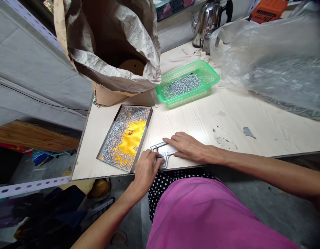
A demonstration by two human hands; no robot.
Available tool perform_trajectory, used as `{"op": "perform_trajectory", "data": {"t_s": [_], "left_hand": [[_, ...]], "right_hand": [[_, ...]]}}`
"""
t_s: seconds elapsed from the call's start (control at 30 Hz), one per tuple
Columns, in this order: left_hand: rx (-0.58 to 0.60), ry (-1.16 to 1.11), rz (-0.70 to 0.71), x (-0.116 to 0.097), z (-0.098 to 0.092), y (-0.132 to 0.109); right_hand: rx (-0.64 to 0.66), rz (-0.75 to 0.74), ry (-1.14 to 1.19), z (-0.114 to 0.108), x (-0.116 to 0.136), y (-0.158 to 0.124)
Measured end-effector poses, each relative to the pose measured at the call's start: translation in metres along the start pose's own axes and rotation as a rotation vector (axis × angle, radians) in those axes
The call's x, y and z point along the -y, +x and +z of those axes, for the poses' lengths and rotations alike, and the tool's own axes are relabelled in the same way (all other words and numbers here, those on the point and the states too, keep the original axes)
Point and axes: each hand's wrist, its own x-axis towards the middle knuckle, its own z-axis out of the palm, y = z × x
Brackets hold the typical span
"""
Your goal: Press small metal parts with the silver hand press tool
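At the table's front edge lies a flat grey metal bracket [170,153], with a long straight arm and a wider curved end. My left hand [146,168] is closed in a pinch at its left end, where small dark coiled or threaded parts show; whether a loose small piece is in the fingertips is hidden. My right hand [187,147] grips the bracket from the right, index finger along the upper arm and thumb at the lower one. Just left of my left hand is a shallow tray [148,133] of small silvery pieces, like springs or screws, over a yellow bottom.
A green basket [213,77] of small silvery pieces stands behind the tray. A large open sack [108,83] is at the back left. Clear plastic bags [284,65] fill the right rear, near a steel kettle [208,19] and an orange box [270,10]. The table [186,121] ends before my body.
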Motion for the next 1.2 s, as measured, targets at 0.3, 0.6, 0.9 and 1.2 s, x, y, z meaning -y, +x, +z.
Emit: {"op": "perform_trajectory", "data": {"t_s": [0.3,0.6,0.9,1.2], "left_hand": [[0.157,0.192,0.398,-0.013,0.009,0.048],[0.193,0.345,0.335,-0.028,0.011,0.054],[0.153,0.332,0.194,-0.035,0.012,0.057],[-0.232,0.190,0.306,-0.047,0.073,0.009]], "right_hand": [[-0.037,0.142,-0.091,0.006,0.001,-0.017],[0.142,0.195,-0.251,-0.011,0.004,-0.007],[0.137,0.150,-0.212,-0.002,-0.008,-0.002],[0.031,0.120,-0.132,-0.010,-0.053,-0.005]]}}
